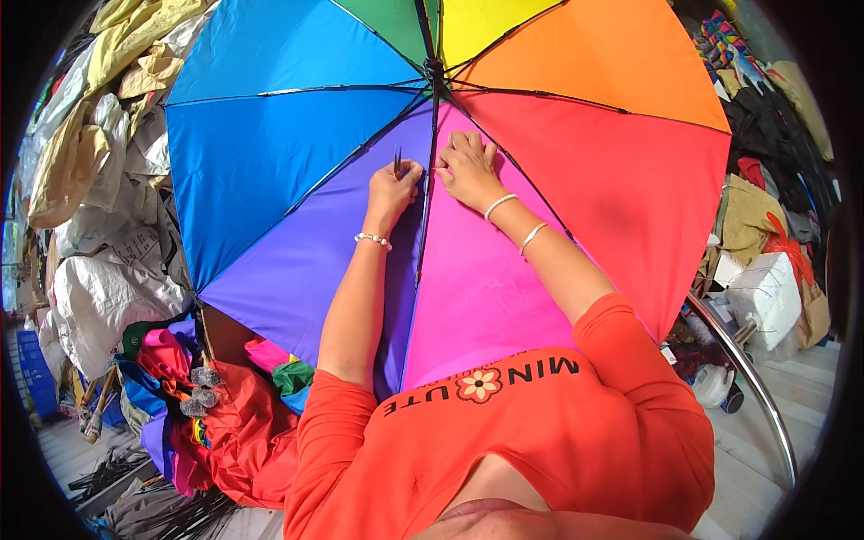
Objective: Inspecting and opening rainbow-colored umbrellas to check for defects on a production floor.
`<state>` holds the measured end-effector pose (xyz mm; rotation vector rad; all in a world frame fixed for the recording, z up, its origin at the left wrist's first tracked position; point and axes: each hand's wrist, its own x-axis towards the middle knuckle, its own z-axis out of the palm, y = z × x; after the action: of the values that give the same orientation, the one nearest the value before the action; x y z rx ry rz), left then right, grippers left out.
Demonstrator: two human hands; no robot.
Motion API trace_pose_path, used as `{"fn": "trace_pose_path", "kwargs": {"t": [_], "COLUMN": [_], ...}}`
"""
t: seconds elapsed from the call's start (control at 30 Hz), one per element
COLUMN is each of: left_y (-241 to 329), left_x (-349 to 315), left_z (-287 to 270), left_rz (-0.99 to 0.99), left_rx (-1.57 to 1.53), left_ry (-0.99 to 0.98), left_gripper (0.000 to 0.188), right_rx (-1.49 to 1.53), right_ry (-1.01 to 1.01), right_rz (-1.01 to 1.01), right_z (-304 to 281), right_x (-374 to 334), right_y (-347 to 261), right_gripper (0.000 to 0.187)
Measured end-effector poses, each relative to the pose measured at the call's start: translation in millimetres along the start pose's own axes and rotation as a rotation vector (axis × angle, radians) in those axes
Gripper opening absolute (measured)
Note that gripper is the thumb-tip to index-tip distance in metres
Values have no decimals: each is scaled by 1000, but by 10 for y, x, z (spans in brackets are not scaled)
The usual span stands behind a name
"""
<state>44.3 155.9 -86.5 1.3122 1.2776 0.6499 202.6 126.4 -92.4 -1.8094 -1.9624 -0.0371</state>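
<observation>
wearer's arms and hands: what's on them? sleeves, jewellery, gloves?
Bare hands, no gloves. Left hand: one white beaded bracelet at the wrist. Right hand: two white bracelets on wrist and forearm. Orange short sleeves cover the upper arms only.

Lighting: bright, even daylight throughout, colours of the umbrella canopy (297,153) strongly saturated, with light passing through the fabric so the panels glow and the dark ribs stand out sharply; shadows soft and faint, no harsh glare. Picture quality: centre crisp, both hands (393,187) (468,171) in clear focus. Edges: heavy fisheye bending, a black circular border, and the heaps of sacks (99,225) at the rim smeared and compressed.
</observation>
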Motion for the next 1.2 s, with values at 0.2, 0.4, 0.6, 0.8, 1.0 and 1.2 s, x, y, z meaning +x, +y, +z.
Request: {"fn": "trace_pose_path", "kwargs": {"t": [0.2, 0.4, 0.6, 0.8, 1.0, 1.2], "left_y": [-35, 37, 7, -137, -147, -192], "left_x": [25, -34, -8, -18, 18, 85], "left_z": [36, -30, 0, 66, 127, 184], "left_rz": [115, -35, 26, 288, 300, 429], "left_rx": [44, -199, -85, 245, 176, 113], "left_ry": [25, 62, 37, 149, 178, 239], "left_gripper": [17, 20, 27, 37, 38, 32], "right_rx": [44, -180, 565, 1664, 1065, 1418], "right_ry": [-53, -244, -173, -504, -642, -731], "right_rz": [26, 10, -46, 344, 115, 244], "right_z": [-19, -506, -939, -798, -1236, -1589], "right_x": [23, 193, 352, 248, 416, 427], "right_y": [-11, 280, 474, -157, 120, 848], "right_gripper": [7, 6, 14, 18, 9, 13]}}
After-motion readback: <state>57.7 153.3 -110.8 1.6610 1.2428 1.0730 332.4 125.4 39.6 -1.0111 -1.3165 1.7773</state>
